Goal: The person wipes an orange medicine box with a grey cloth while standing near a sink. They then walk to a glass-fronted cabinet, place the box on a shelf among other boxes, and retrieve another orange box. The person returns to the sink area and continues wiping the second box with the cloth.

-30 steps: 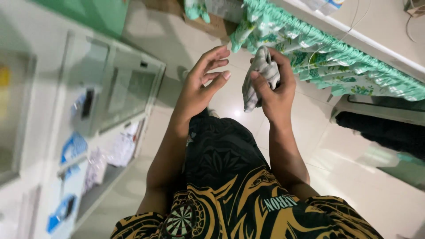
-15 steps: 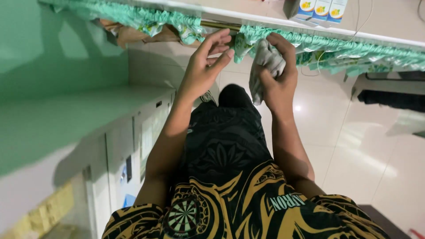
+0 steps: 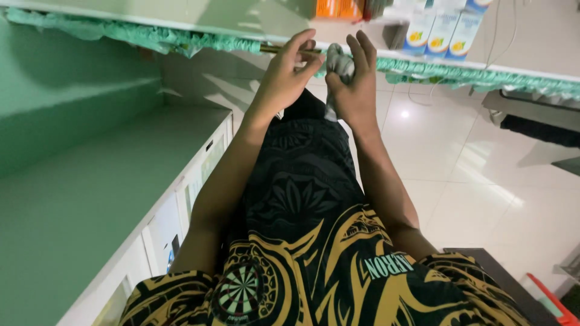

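- In front of the person's chest, up near the shelf edge, a crumpled grey cloth (image 3: 338, 65) sat bunched in the right hand (image 3: 353, 90), its long axis running roughly up and down, with a short tail hanging below the palm.
- The right hand's fingers were curled around the cloth, thumb pressing it from the left; the grip was closed on the fabric, not spread.
- The left hand (image 3: 284, 78) stood just beside it on the left, nearly touching, fingers loosely bent and fingertips turned toward the cloth; it looked empty, though whether a fingertip met the fabric could not be told.
- The cloth therefore lay to the right of the left hand, and the right hand was the nearer, already holding it.
- Behind both hands ran a shelf (image 3: 181, 24) trimmed with a green frilled edging (image 3: 151, 37).
- On the shelf, up and to the right, stood white-and-blue cartons (image 3: 444, 30) and an orange box (image 3: 338, 8).
- At the left lay a pale green counter (image 3: 90, 199); glossy white floor tiles (image 3: 459, 181) spread below.
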